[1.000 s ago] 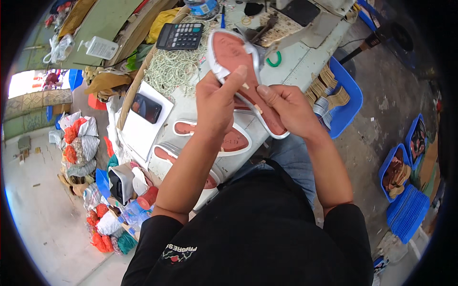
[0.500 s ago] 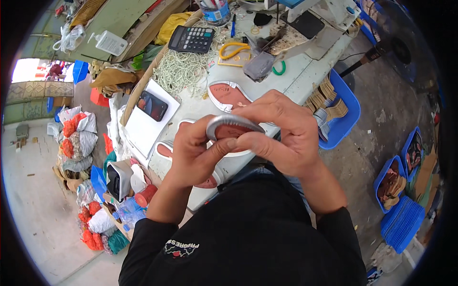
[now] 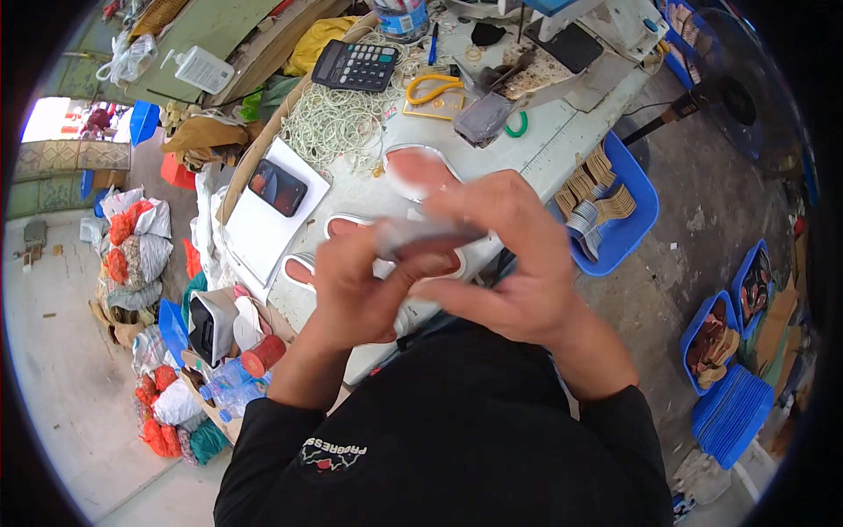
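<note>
Above the near edge of the table, my left hand (image 3: 356, 285) pinches a curved shoe insole (image 3: 435, 241) with a reddish-brown face and a silver-grey rim. Motion blurs it. My right hand (image 3: 522, 263) is at its other end, with thumb and fingers spread apart around it; any slight touch is hard to make out. Beyond the hands lies a reddish insole with a white rim (image 3: 417, 169). Similar white-rimmed pieces (image 3: 299, 270) lie left of and below my left hand, partly covered by it.
A phone (image 3: 277, 187) rests on white paper at the left. Behind are a heap of pale cord loops (image 3: 329, 127), a calculator (image 3: 356, 66) and a machine (image 3: 562, 39). A blue bin (image 3: 628, 233) of stacked sole pieces stands to the right. Bottles (image 3: 233, 386) are at the left.
My right thumb and fingers have spread apart from their grip on the insole. The insole stays in my left hand and has tilted slightly.
</note>
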A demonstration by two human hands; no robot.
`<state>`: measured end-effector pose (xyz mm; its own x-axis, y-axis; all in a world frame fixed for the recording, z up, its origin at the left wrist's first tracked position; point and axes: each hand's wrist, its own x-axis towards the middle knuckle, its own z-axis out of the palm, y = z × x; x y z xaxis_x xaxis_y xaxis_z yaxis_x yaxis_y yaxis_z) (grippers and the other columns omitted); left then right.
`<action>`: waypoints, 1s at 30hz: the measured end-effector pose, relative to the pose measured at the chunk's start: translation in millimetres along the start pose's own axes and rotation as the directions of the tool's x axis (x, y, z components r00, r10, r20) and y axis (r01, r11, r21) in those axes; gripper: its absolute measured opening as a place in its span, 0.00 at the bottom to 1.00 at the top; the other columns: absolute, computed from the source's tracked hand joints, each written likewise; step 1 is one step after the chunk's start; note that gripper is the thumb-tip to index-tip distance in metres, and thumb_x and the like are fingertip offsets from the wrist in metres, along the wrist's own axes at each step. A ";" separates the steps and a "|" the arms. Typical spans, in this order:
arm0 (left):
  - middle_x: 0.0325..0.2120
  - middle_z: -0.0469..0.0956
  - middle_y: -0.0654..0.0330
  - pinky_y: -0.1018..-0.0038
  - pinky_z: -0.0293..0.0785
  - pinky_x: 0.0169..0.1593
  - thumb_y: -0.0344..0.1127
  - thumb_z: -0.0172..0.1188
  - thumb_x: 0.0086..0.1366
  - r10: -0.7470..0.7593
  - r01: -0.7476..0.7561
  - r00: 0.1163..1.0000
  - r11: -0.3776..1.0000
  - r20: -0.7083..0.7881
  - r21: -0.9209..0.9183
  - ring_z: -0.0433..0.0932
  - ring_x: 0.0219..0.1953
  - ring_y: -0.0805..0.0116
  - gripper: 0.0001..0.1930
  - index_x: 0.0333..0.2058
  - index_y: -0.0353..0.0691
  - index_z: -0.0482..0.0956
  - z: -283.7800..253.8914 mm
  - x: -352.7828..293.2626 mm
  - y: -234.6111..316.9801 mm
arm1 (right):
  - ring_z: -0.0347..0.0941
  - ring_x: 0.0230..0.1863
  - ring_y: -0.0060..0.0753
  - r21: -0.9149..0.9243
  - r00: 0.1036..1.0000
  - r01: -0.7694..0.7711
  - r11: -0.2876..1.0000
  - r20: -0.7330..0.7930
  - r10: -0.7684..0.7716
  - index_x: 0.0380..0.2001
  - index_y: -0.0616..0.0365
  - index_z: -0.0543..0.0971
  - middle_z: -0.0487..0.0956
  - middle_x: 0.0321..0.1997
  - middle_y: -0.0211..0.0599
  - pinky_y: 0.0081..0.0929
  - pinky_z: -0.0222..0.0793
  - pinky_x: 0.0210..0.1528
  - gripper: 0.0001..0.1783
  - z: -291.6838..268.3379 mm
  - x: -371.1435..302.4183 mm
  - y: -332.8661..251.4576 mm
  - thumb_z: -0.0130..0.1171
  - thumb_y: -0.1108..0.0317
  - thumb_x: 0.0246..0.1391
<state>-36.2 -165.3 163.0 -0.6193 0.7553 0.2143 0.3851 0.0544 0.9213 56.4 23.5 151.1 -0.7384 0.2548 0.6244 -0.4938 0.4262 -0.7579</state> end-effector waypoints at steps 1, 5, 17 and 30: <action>0.42 0.87 0.53 0.66 0.82 0.51 0.29 0.66 0.69 -0.186 0.147 0.975 0.949 -0.120 -0.278 0.88 0.44 0.59 0.14 0.51 0.33 0.81 3.1 -4.5 -8.0 | 0.80 0.41 0.39 -0.099 0.998 -0.058 0.993 0.030 0.061 0.57 0.56 0.81 0.81 0.47 0.38 0.43 0.75 0.47 0.34 8.7 -14.5 6.8 0.80 0.60 0.45; 0.59 0.77 0.50 0.64 0.75 0.64 0.37 0.64 0.75 -0.546 0.378 0.835 0.664 -0.074 -0.645 0.77 0.62 0.65 0.25 0.64 0.32 0.70 -9.4 -18.1 -63.2 | 0.77 0.48 0.46 -0.446 0.893 -0.219 0.868 0.267 0.362 0.65 0.56 0.74 0.75 0.50 0.41 0.48 0.73 0.50 0.40 16.9 -84.6 45.4 0.74 0.63 0.47; 0.45 0.82 0.58 0.60 0.79 0.52 0.28 0.74 0.48 -0.183 -0.176 0.889 0.712 0.421 0.680 0.81 0.49 0.51 0.27 0.50 0.44 0.79 -56.9 -14.9 -129.7 | 0.71 0.62 0.52 -0.633 0.929 -0.120 0.765 0.199 0.310 0.62 0.60 0.76 0.76 0.60 0.46 0.46 0.67 0.64 0.35 4.3 -67.6 109.9 0.72 0.60 0.51; 0.34 0.82 0.52 0.63 0.77 0.42 0.43 0.76 0.57 -0.228 -0.001 0.832 0.911 0.505 0.413 0.83 0.37 0.54 0.24 0.49 0.37 0.83 -74.0 17.4 -60.4 | 0.81 0.44 0.17 0.490 0.512 -0.841 0.230 0.582 0.632 0.56 0.66 0.78 0.87 0.46 0.36 0.18 0.76 0.48 0.19 26.6 -61.8 73.5 0.67 0.67 0.67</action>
<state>-120.9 -203.8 135.2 -0.2574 0.9463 -0.1957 0.6341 0.3183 0.7047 53.5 16.0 51.8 -0.9571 -0.1052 -0.2698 0.2827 -0.5413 -0.7918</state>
